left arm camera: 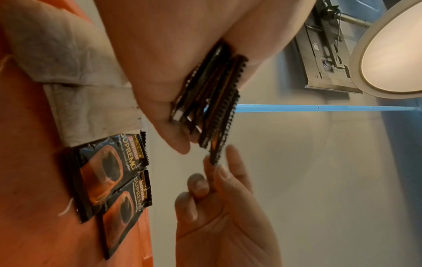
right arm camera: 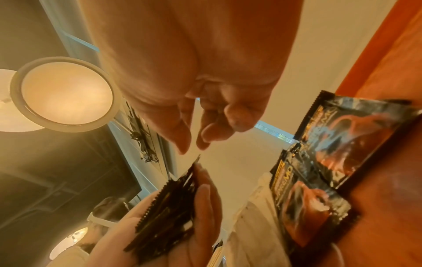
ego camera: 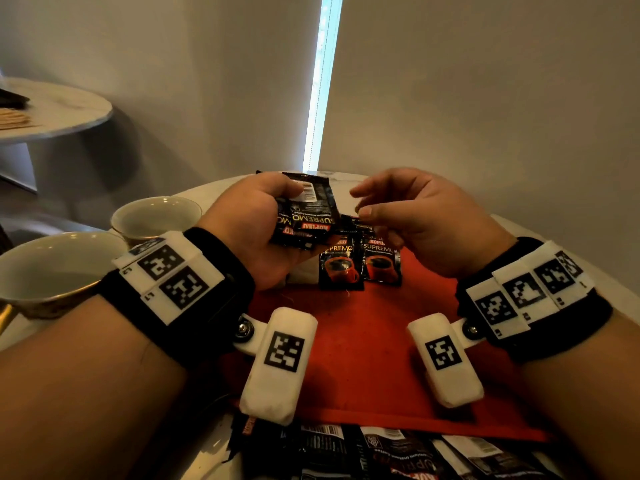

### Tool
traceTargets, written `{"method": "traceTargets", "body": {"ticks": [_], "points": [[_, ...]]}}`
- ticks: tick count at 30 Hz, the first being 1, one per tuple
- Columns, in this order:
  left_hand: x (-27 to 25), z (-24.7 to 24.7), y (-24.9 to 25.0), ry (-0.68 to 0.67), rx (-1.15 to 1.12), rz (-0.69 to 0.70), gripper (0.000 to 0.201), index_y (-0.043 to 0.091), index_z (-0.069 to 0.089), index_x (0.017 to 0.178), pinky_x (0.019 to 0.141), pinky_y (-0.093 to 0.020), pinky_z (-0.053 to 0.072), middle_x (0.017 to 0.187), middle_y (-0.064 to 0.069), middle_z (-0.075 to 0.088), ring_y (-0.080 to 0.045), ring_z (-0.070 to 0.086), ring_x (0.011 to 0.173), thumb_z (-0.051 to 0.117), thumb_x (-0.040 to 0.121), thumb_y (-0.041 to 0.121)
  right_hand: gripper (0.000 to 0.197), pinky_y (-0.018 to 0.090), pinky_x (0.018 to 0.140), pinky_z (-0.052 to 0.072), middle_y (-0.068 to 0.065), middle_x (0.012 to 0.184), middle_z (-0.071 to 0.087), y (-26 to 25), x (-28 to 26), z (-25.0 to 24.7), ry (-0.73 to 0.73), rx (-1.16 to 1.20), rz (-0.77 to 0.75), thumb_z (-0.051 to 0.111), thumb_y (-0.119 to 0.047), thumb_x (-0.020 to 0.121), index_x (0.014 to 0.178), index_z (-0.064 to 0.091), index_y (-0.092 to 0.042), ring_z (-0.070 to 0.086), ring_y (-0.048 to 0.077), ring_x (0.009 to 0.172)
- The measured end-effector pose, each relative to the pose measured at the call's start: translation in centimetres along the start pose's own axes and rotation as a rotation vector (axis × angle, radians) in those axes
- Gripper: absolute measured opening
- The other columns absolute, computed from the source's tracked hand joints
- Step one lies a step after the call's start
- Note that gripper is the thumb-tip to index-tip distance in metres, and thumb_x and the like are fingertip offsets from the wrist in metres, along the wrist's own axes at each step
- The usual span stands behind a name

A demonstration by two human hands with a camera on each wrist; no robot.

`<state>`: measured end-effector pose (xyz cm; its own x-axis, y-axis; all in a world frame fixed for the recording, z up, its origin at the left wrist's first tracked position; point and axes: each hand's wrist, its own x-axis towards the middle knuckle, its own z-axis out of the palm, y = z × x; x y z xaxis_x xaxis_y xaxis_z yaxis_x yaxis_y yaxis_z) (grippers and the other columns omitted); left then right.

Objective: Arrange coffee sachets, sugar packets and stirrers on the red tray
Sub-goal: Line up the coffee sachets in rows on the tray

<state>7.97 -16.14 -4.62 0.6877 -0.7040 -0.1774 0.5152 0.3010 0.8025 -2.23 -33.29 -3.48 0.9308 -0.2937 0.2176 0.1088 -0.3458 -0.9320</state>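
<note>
Left hand point(ego camera: 256, 220) fingers clamp glossy serrated sachets point(ego camera: 306, 213); right hand point(ego camera: 408, 216) fingers seemingly loosely apart.

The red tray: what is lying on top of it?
Two coffee sachets lie side by side on the red tray, printed side up, next to a white napkin. The hands and wrist cameras cover other parts.

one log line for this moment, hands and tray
left hand: grips sachet stack | right hand: reaching stack, empty | red tray: two sachets

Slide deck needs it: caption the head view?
Left hand grips coffee sachets; right hand reaches in above red tray.
</note>
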Motion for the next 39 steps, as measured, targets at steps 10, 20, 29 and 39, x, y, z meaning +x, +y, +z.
{"method": "traceTargets", "body": {"ticks": [10, 20, 29, 39], "points": [[-0.2, 0.1, 0.0, -0.063, 0.052, 0.01, 0.026, 0.003, 0.058, 0.123, 0.056, -0.032, 0.059, 0.085, -0.015, 0.076, -0.025, 0.075, 0.067, 0.05, 0.101, 0.014, 0.037, 0.045, 0.078, 0.044, 0.039, 0.103, 0.055, -1.1, -0.9, 1.2, -0.102, -0.148, -0.163, 0.084, -0.01, 0.068, 0.089, 0.08, -0.041, 0.052, 0.034, 0.082], [0.2, 0.0, -0.5, -0.08, 0.084, 0.002, 0.021, 0.01, 0.064, 0.112, 0.057, -0.027, 0.054, 0.085, -0.008, 0.064, -0.017, 0.065, 0.063, 0.056, 0.098, 0.024, 0.011, 0.024, 0.071, 0.055, -0.005, 0.083, 0.069, -0.6, -0.3, 0.9, 0.146, -0.05, -0.277, 0.075, -0.01, 0.084, 0.082, 0.071, -0.02, 0.067, 0.008, 0.076], [0.2, -0.4, -0.2, -0.247, 0.085, 0.024, 0.057, -0.004, 0.052, 0.14, 0.103, -0.045, 0.053, 0.137, -0.027, 0.059, -0.039, 0.063, 0.122, 0.064, 0.093, 0.026, 0.012, 0.038, 0.073, 0.06, 0.009, 0.082, 0.074, 0.0, -0.1, 1.4, 0.064, 0.27, -0.084, 0.065, 0.002, 0.087, 0.086, 0.067, -0.01, 0.072, 0.026, 0.079], [0.6, -0.4, -0.8, -0.203, 0.172, 0.05, 0.058, -0.006, 0.057, 0.133, 0.101, -0.061, 0.05, 0.13, -0.031, 0.062, -0.045, 0.065, 0.117, 0.068, 0.077, 0.005, 0.003, 0.042, 0.071, 0.047, 0.007, 0.072, 0.068, 0.3, 0.0, 1.4, 0.015, 0.267, 0.006, 0.07, -0.012, 0.072, 0.075, 0.068, -0.012, 0.06, 0.031, 0.072]]}}
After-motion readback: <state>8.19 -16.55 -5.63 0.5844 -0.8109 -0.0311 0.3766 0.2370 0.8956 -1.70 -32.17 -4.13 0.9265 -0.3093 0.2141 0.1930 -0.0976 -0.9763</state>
